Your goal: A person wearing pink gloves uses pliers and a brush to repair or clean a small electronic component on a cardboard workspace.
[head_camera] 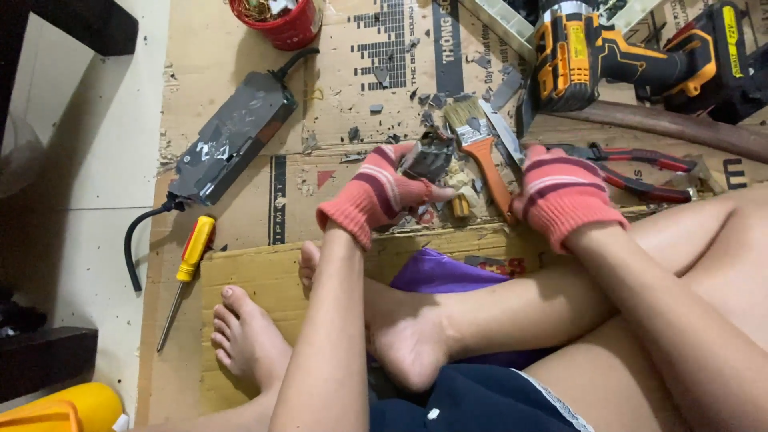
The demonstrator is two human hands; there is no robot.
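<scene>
While gripped left (376,194), scrap (426,158) sits between hands.

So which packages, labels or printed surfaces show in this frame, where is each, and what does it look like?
Flattened cardboard box: spread on the floor under the tools; brown, black print, a red triangle mark.
Label on drill battery: top right; narrow yellow strip with dark print on a black pack.
Power adapter: upper left on the cardboard; dark rectangular block, scuffed white, no label readable.
No screens or signs.

The left hand (376,192) covers most of a small grey part (426,160) (kind unclear); beyond both hands, the red bucket (280,24) and cordless drill (608,60) are cut off.
</scene>
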